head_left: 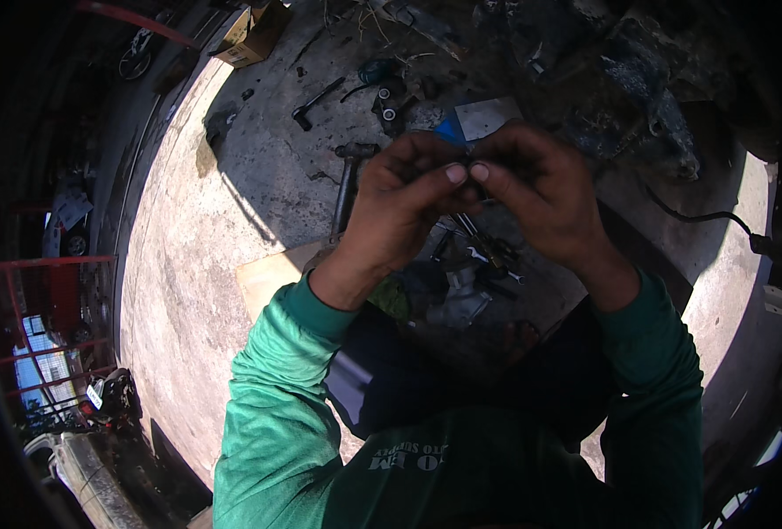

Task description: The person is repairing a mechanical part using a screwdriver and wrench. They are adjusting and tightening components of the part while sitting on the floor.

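My left hand [408, 176] and my right hand [536, 181] meet in front of me, thumb tips nearly touching. Both are closed in a pinch, and whatever is between the fingertips is too small and dark to make out. Just beyond the fingers shows a blue piece [450, 129]; whether I hold it or it lies behind, I cannot tell. A pale flat plate [486, 117] is partly covered by my right hand. Left of my left wrist lies a hammer [348, 181]. Under my hands, several wrenches [477, 254] and a grey metal part [463, 300] are on the ground.
A ratchet-like tool [316, 104] and a dark metal part with two round ends [386, 104] lie farther off. At the far left stands an open cardboard box [251, 35]. Large grimy machine parts [638, 88] fill the far right, near a black cable [704, 217].
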Available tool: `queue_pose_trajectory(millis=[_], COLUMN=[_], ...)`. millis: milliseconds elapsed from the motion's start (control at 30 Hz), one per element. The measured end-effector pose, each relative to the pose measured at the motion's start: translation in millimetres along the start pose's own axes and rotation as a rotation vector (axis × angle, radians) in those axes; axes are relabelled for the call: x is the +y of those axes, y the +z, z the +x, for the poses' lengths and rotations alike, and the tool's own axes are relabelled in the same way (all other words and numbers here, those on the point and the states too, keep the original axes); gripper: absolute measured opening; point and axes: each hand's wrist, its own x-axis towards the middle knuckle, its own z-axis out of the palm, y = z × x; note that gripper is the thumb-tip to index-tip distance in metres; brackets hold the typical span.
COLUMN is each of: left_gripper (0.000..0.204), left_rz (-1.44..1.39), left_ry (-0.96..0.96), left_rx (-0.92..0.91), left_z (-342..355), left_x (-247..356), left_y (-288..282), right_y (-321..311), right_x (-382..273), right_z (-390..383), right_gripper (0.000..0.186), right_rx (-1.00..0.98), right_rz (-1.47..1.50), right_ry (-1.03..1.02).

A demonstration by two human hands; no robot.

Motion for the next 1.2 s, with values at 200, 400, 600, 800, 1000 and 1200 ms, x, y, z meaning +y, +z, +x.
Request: queue_pose_trajectory(millis=[200,400,600,800,1000,1200], left_gripper=[0.022,0.023,0.018,0.014,0.016,0.021], left_rz=[0.071,0.349,0.579,0.713,0.805,0.846], left_ry=[0.041,0.198,0.47,0.566,0.632,0.58], left_rx=[-0.078,-0.097,-0.043,0.008,-0.021,-0.052], left_z=[3,0,0,2,2,-3], left_x=[-2,4,0,-6,-3,4], left_y=[-9,-11,-11,-3,-5,-1], right_y=[0,-2,-1,-1,-3,-5], right_x=[0,-3,-5,4,-3,-2], right_z=[0,0,1,1,1,2], right_gripper=[0.015,0.015,0.017,0.017,0.013,0.011], right_rx=[-0.002,-0.046,-0.139,-0.096,-0.046,-0.009], right_rz=[-0.076,-0.071,0.439,0.477,0.436,0.501], right_ry=[-0.05,-0.089,0.253,0.243,0.22,0.228])
